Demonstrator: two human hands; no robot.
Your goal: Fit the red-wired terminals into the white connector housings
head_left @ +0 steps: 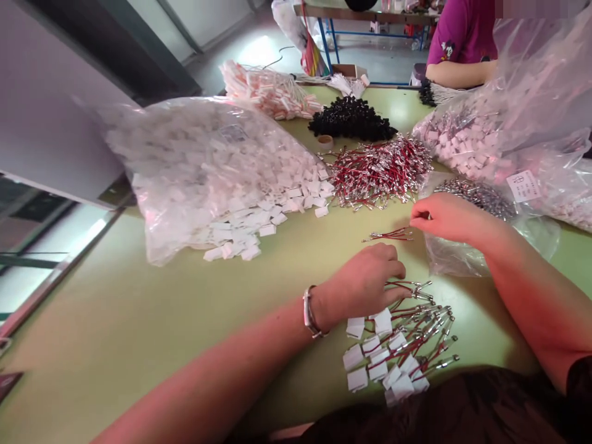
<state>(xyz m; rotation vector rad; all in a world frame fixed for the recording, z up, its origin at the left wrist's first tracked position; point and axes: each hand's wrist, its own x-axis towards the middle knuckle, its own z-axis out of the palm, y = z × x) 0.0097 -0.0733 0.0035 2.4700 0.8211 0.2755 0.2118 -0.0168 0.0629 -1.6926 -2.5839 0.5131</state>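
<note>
My left hand [370, 277], with a metal bracelet at the wrist, is closed at the front of the table. Red wires [401, 283] with metal terminals come out between its thumb and forefinger; their other ends are hidden. Just below lies a group of red wires [416, 320] fitted with white plastic housings [355, 378]. My right hand [448, 216] is in a pinch, its fingertips beside a few loose red wires [391, 234] on the table. Whatever it pinches is too small to make out.
A clear bag of white housings [222, 154] spills at left. Behind are heaps of red wires [379, 169], black connectors [351, 118] and pink-white parts [268, 92], plus a tape roll [325, 142]. Bags [472, 135] stand at right, terminals [476, 196] nearby. A person in purple [462, 43] sits opposite.
</note>
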